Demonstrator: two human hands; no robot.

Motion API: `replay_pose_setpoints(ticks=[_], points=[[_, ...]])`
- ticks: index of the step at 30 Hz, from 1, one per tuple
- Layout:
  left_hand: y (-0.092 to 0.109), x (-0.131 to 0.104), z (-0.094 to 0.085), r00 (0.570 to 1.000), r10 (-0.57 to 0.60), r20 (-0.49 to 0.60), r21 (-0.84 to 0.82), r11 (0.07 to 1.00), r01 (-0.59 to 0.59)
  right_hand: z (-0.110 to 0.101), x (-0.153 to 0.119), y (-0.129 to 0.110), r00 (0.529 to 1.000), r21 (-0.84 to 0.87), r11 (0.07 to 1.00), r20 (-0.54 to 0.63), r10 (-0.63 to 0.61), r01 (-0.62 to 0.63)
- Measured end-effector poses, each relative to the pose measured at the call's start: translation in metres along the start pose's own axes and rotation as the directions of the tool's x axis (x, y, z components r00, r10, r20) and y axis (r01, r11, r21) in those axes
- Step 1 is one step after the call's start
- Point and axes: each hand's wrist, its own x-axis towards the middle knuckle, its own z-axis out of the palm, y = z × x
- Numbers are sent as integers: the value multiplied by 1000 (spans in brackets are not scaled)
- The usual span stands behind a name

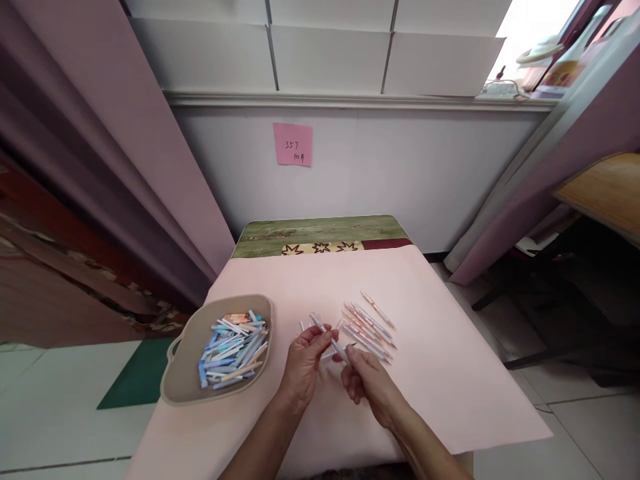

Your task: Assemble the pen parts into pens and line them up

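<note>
My left hand [306, 353] and my right hand [369, 379] meet over the pink cloth, both closed on one slim whitish pen [340, 349]. The pen slants from upper left to lower right; the left fingertips pinch its upper part, while the right thumb and fingers grip the lower end. Just beyond the right hand lies a loose pile of clear pens with reddish parts [367, 327], and a single pen [378, 310] rests apart behind it. Some thin whitish pieces lie under and behind my hands, partly hidden. Whether the pen is in one piece is unclear.
Left of my hands stands a beige bin [185, 380] holding many blue, white and orange pen parts [233, 350]. Pink cloth [450, 393] covers most of the table. Behind is a white wall with a pink note [293, 145]; a wooden table edge [605, 190] juts in at right.
</note>
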Motion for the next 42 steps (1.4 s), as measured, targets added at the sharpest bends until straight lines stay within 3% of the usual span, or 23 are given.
replay_pose_setpoints(ticks=[2,7,13,17,21,28,32,35,38,42], points=[[0,0,0,1000,-3,-5,-1,1000,3,1,1,2,1000,-4,1000,2,26,-26],[0,-1,-1,1000,22,-1,-13,1000,-22,2,0,3,990,19,991,-65,-129,130],[3,-2,1,1000,6,8,5,1000,-6,2,1,3,1000,32,999,-30,-5,6],[2,-2,2,999,34,-21,-8,999,-34,1,2,1,988,-20,992,-91,-128,127],[8,0,1,995,69,-75,-32,997,-72,-3,4,1,944,-116,961,-190,-268,249],[25,9,-10,963,256,-88,184,954,-237,-28,9,12,918,-359,899,-207,-338,251],[25,14,-23,923,365,-119,293,902,-318,-47,6,10,886,-525,818,-229,-402,236],[23,18,-30,918,395,-28,458,822,-339,-53,3,3,849,-692,694,-231,-475,200],[23,21,-31,920,392,20,590,738,-327,-47,3,-1,851,-782,593,-167,-499,194],[29,19,-29,882,471,-9,673,655,-342,-31,11,2,855,-836,505,-88,-511,216]])
